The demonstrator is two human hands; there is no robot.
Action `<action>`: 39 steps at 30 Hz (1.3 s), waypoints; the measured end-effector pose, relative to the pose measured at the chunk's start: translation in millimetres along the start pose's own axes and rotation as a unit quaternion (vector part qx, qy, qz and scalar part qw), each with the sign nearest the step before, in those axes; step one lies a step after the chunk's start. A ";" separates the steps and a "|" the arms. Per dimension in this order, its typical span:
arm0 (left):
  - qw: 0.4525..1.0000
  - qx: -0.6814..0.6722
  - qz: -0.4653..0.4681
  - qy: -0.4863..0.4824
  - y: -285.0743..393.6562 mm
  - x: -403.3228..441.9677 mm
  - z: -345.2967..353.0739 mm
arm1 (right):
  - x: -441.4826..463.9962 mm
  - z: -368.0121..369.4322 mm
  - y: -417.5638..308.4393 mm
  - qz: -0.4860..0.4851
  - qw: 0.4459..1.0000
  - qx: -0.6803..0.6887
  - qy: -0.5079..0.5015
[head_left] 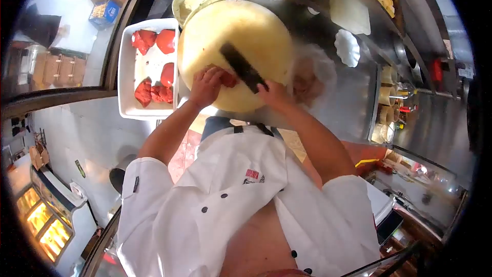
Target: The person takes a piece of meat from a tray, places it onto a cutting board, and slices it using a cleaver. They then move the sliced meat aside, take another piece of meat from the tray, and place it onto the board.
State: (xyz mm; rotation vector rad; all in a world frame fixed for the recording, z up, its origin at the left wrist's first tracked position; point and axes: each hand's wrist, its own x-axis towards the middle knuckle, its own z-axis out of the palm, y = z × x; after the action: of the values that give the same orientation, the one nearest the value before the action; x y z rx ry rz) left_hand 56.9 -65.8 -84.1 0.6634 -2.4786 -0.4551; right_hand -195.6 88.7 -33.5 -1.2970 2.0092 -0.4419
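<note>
My right hand point(277, 96) is wrapped round the handle of a dark-bladed cleaver point(239, 63), whose blade slants up and left over a round cutting board point(256, 25). Just left of the blade, my left hand point(206, 85) presses a piece of red meat point(228, 79) to the board with bent fingers. Part of the meat is hidden under those fingers. Beside the board on the left is a white tray point(123, 79) with several red chunks of meat point(143, 41) in it.
A pale green bowl point(187, 0) touches the board's far left edge. Right of the board lies a clear plastic bag point(311, 77) with something pinkish inside. A scalloped white dish point(347, 47) and a pale slab-like container point(348, 7) are farther right on the metal counter point(348, 100).
</note>
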 end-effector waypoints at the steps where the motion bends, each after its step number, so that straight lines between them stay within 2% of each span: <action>1: 1.000 0.005 -0.008 -0.005 6.8 -2.3 -3.2 | -7.0 0.5 14.9 0.031 0.999 0.000 0.030; 3: 0.999 0.040 -0.004 -0.014 19.8 -3.2 -13.1 | -16.2 -3.4 31.9 0.060 0.997 -0.002 0.057; 5: 0.997 0.071 0.004 -0.018 26.7 0.5 -16.9 | -25.4 -17.5 25.4 0.065 0.986 -0.069 0.139; 7: 0.989 0.139 0.014 -0.046 23.8 13.7 -11.5 | -30.4 -31.6 13.9 0.061 0.989 -0.058 0.120; 9: 0.986 0.146 0.031 -0.068 11.5 33.6 -2.3 | -36.8 -39.1 3.5 0.060 0.992 -0.046 0.104; 12: 0.984 0.115 0.054 -0.122 -0.4 65.5 -4.6 | -40.2 -32.9 -9.9 0.017 0.982 -0.117 0.144; 14: 0.964 0.099 0.033 -0.246 2.0 77.0 -17.2 | -41.3 -20.8 -7.1 0.025 0.990 -0.097 0.096; 16: 0.955 0.103 0.011 -0.277 1.9 71.7 -16.3 | -41.2 -10.8 -4.8 0.033 0.991 -0.099 0.081; 18: 0.965 0.102 -0.043 -0.239 7.4 54.6 -20.6 | -42.3 -0.5 3.0 0.043 0.992 -0.100 0.065; 19: 0.964 0.102 -0.041 -0.242 10.7 46.9 -22.4 | -43.3 4.7 7.3 0.045 0.992 -0.097 0.062; 21: 0.988 0.128 -0.016 -0.083 16.5 36.2 -25.8 | -42.7 6.7 9.2 0.047 0.993 -0.094 0.061; 25: 0.995 0.043 -0.053 -0.075 29.7 24.3 -21.5 | -49.9 -10.1 -15.7 0.049 0.991 -0.111 0.047; 27: 1.000 0.018 -0.006 -0.006 29.4 21.8 -15.6 | -48.8 -15.8 -32.0 0.054 0.989 -0.131 0.030; 30: 0.999 0.031 -0.017 0.027 22.8 19.7 -3.7 | -47.6 -9.9 -39.7 0.060 0.991 -0.121 0.011; 35: 0.999 0.043 -0.003 0.028 18.1 16.4 2.0 | -35.5 -3.0 -34.4 0.102 0.987 -0.117 -0.031; 39: 0.998 0.032 0.010 0.044 2.0 -2.1 26.2 | -38.8 -24.2 -66.7 0.073 0.992 -0.102 -0.006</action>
State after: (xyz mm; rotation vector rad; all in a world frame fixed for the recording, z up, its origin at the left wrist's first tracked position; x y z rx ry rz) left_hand 42.8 -58.3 -105.1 0.6692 -2.4236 -0.3324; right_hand -158.9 91.9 38.5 -1.2577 2.1659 -0.1626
